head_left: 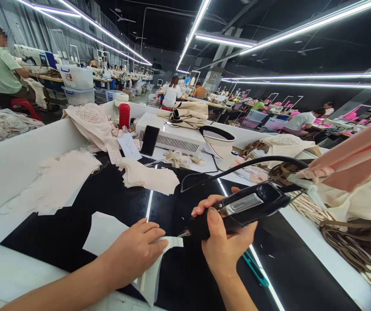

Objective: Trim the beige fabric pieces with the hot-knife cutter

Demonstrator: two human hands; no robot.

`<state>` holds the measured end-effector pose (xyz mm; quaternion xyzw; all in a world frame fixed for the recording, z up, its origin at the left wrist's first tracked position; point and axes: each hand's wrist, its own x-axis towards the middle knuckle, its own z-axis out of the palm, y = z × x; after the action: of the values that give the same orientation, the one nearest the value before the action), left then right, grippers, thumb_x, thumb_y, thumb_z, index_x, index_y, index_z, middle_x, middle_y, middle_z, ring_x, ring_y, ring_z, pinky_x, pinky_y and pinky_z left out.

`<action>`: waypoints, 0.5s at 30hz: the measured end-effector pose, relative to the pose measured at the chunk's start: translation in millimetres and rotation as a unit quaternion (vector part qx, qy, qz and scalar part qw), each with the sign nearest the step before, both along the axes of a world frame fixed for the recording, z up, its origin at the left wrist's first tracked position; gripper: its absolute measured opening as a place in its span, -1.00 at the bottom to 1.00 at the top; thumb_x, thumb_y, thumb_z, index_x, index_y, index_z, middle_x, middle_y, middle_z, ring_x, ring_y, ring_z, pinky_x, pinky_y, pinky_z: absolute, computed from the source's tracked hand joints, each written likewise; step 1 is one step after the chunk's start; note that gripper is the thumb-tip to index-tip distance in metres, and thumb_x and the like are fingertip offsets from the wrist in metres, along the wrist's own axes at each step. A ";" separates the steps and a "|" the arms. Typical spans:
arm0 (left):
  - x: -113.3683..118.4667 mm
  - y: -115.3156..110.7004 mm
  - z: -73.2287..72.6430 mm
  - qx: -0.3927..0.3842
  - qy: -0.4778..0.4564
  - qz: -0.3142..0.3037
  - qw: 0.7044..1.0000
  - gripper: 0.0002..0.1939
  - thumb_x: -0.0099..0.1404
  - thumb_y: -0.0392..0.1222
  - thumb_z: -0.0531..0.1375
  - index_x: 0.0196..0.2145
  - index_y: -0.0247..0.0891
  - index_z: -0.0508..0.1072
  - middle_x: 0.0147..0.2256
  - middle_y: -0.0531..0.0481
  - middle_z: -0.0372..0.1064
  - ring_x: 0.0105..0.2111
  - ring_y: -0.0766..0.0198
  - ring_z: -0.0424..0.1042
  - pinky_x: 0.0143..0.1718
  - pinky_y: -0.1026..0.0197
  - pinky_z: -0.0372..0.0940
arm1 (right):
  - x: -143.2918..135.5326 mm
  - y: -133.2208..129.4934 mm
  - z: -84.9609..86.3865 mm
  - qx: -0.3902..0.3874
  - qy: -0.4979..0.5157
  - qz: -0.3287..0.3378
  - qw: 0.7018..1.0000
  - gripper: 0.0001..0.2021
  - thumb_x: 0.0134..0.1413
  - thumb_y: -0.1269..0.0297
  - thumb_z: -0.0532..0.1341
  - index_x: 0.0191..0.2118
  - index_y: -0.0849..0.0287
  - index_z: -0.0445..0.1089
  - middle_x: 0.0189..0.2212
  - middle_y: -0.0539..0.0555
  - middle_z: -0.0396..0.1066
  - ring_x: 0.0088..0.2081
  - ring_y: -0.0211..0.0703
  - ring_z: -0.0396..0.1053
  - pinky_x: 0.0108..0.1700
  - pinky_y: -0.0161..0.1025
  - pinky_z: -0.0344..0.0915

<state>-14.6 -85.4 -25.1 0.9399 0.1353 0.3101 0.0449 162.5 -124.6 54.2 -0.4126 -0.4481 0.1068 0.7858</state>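
My right hand (pixel 226 242) is wrapped round a black corded hand tool (pixel 237 209) with a silver lever on top. Its narrow metal tip points left, close to the edge of a pale cut piece (pixel 103 231); whether tip and edge touch I cannot tell. My left hand (pixel 136 248) lies flat on that piece, fingers stretched out and pressing it to the black mat (pixel 65 235). Part of the piece is hidden under the hand and forearm. Partly behind my right wrist lies a teal tool (pixel 255 268), perhaps thread snips.
Beyond my hands are stacked beige pieces (pixel 149 175), a loose pale pile (pixel 59 179), a phone (pixel 150 140), a white vented box (pixel 171 134) and a red bottle (pixel 124 115). The tool's cable (pixel 253 162) arches right, beside hanging pink fabric (pixel 350 155). People sew in the background.
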 end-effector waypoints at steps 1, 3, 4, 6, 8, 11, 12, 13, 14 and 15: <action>-0.4 0.0 0.8 -0.001 0.001 -0.001 1.000 -0.80 0.41 -0.42 0.22 -0.06 -0.25 0.47 -0.06 -0.03 0.52 0.00 0.13 0.48 0.11 -0.05 0.41 | -0.1 0.3 -0.4 -0.001 -0.003 0.000 1.000 -0.52 0.21 0.38 0.37 0.18 -0.09 0.30 -0.34 -0.09 0.43 -0.45 -0.23 0.41 -0.39 -0.22 0.45; -1.5 -0.1 2.8 -0.007 0.002 -0.002 1.000 -0.80 0.41 -0.43 0.21 -0.06 -0.25 0.47 -0.06 -0.03 0.52 0.00 0.14 0.49 0.11 -0.05 0.41 | -0.1 0.0 -0.1 -0.005 -0.007 -0.002 1.000 -0.53 0.22 0.37 0.37 0.18 -0.08 0.30 -0.33 -0.09 0.44 -0.45 -0.24 0.41 -0.39 -0.22 0.45; -2.1 -0.1 3.8 -0.009 0.002 -0.002 1.000 -0.80 0.41 -0.43 0.20 -0.06 -0.24 0.47 -0.06 -0.03 0.52 -0.01 0.14 0.49 0.11 -0.04 0.41 | -0.1 -0.7 0.5 -0.006 -0.005 -0.001 1.000 -0.54 0.22 0.36 0.37 0.18 -0.08 0.30 -0.33 -0.08 0.44 -0.45 -0.24 0.41 -0.39 -0.22 0.45; -2.9 0.0 5.0 -0.015 0.003 -0.004 1.000 -0.81 0.42 -0.43 0.19 -0.06 -0.24 0.47 -0.05 -0.03 0.52 -0.01 0.14 0.50 0.12 -0.05 0.41 | -0.3 -2.8 2.3 -0.004 0.008 0.005 1.000 -0.54 0.22 0.35 0.37 0.17 -0.08 0.31 -0.34 -0.08 0.43 -0.45 -0.23 0.41 -0.41 -0.22 0.45; -3.5 0.4 5.0 -0.018 0.006 -0.008 1.000 -0.81 0.44 -0.42 0.18 -0.05 -0.25 0.47 -0.04 -0.05 0.52 0.00 0.13 0.50 0.12 -0.06 0.41 | -0.7 -4.9 4.2 0.006 0.020 0.012 1.000 -0.54 0.21 0.36 0.38 0.16 -0.08 0.32 -0.34 -0.09 0.43 -0.44 -0.23 0.41 -0.41 -0.23 0.46; -4.0 1.2 3.5 -0.017 0.012 -0.013 1.000 -0.80 0.44 -0.41 0.18 -0.04 -0.26 0.47 -0.03 -0.06 0.52 0.01 0.10 0.49 0.12 -0.09 0.41 | -1.7 -5.7 5.1 0.014 0.015 0.016 1.000 -0.54 0.20 0.38 0.38 0.14 -0.10 0.32 -0.34 -0.09 0.44 -0.44 -0.23 0.41 -0.39 -0.24 0.46; -4.0 1.4 3.2 -0.016 0.011 -0.012 1.000 -0.80 0.44 -0.41 0.18 -0.03 -0.26 0.47 -0.03 -0.07 0.52 0.01 0.10 0.49 0.12 -0.09 0.42 | -1.9 -5.3 4.7 0.013 0.012 0.016 1.000 -0.54 0.20 0.38 0.37 0.15 -0.10 0.32 -0.34 -0.09 0.44 -0.44 -0.24 0.41 -0.39 -0.24 0.46; -4.1 1.5 3.0 -0.014 0.011 -0.011 1.000 -0.80 0.44 -0.41 0.18 -0.03 -0.25 0.47 -0.03 -0.06 0.52 0.01 0.10 0.50 0.12 -0.08 0.42 | -2.1 -4.7 3.9 0.011 0.010 0.015 1.000 -0.54 0.21 0.39 0.37 0.16 -0.10 0.32 -0.34 -0.09 0.43 -0.44 -0.24 0.41 -0.39 -0.24 0.46; -4.2 1.6 3.0 -0.013 0.009 -0.009 1.000 -0.80 0.44 -0.41 0.18 -0.03 -0.25 0.47 -0.03 -0.06 0.52 0.00 0.11 0.50 0.12 -0.07 0.42 | -2.1 -4.1 3.0 0.007 0.009 0.013 1.000 -0.53 0.21 0.39 0.36 0.17 -0.09 0.31 -0.34 -0.09 0.43 -0.45 -0.24 0.42 -0.39 -0.24 0.46; -4.2 1.6 3.2 -0.012 0.009 -0.009 1.000 -0.79 0.44 -0.41 0.18 -0.02 -0.25 0.47 -0.03 -0.06 0.52 0.01 0.12 0.50 0.12 -0.06 0.42 | -2.1 -3.4 1.8 0.005 0.009 0.011 1.000 -0.53 0.21 0.39 0.36 0.17 -0.09 0.31 -0.34 -0.09 0.43 -0.45 -0.24 0.42 -0.39 -0.23 0.45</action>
<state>-18.8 -83.8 -21.9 0.9432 0.1314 0.2996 0.0577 160.3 -128.0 56.1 -0.4030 -0.4464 0.1167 0.7904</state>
